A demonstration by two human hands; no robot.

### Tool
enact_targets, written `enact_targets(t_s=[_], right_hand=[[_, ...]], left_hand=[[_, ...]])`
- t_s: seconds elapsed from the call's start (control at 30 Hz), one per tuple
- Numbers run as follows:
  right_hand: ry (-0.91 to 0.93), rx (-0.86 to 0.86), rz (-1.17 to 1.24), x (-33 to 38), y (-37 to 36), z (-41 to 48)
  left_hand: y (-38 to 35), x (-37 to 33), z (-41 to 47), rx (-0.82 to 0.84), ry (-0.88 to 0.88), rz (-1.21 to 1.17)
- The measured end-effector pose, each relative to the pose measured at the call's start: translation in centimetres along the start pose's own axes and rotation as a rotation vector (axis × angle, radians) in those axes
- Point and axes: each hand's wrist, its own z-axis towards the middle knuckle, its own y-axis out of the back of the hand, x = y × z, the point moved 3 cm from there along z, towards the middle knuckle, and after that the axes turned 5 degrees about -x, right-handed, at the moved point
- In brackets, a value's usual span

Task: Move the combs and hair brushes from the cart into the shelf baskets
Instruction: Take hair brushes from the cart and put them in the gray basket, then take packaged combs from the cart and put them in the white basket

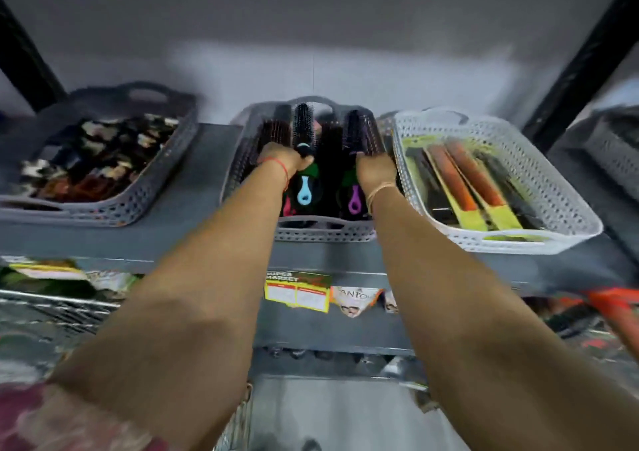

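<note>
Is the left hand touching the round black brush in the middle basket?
Touching. The head view shows the left hand closed around the handle of the round black brush over the middle basket.

Three baskets sit in a row on the shelf (193, 229): the middle basket (325, 232) holds round hair brushes (304, 127), and the right basket (539, 187) holds packaged combs (463, 184). The left basket (103, 208) holds hair clips (93, 160). Both hands reach into the middle basket, the left hand (287, 160) beside the right hand (375, 170).

Two bare forearms, no sleeves below the elbow. Thin red thread (280, 170) tied round the left wrist, a loose end hanging toward 6 o'clock. Slim pale band (379, 190) circling the right wrist. At 7 o'clock, a blurred edge of pink and maroon clothing (41, 416).
</note>
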Motion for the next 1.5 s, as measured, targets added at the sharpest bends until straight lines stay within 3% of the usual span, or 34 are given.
enact_targets(t_s=[0.2,0.37,0.47,0.67,0.87,1.03,1.2,1.33,1.5], right_hand=[[0.037,0.123,-0.173,-0.9,-1.1,0.0],[0.090,-0.025,-0.187,0.2,-0.4,-1.0],[0.338,-0.146,-0.175,4.8,-0.9,-3.3],[0.699,0.147,0.206,13.4,-11.7,-14.8],[0.797,0.473,0.238,9.3,-24.7,-27.6],[0.722,0.775,-0.092,-1.6,-32.6,-33.2],[0.430,0.964,-0.708,-14.5,-36.5,-34.1],[0.027,0.945,-0.827,-22.9,-36.9,-33.8],[-0.013,0.803,-0.986,-26.0,-37.3,-33.6]], left_hand=[[-0.8,0.2,-1.0,-0.083,-0.097,0.336],[1.1,0.7,-2.4,-0.085,-0.143,0.187],[5.3,1.7,-3.0,-0.307,-0.174,-0.034],[16.0,9.3,-4.3,-0.708,-0.089,-0.284],[22.6,25.3,-6.1,-0.943,0.096,-0.409],[21.3,40.1,-9.0,-0.944,0.506,-0.406],[14.9,51.7,-11.2,-0.706,0.976,-0.342],[11.0,57.7,-12.5,-0.628,1.266,-0.202],[9.5,60.0,-13.7,-0.726,1.489,-0.255]])
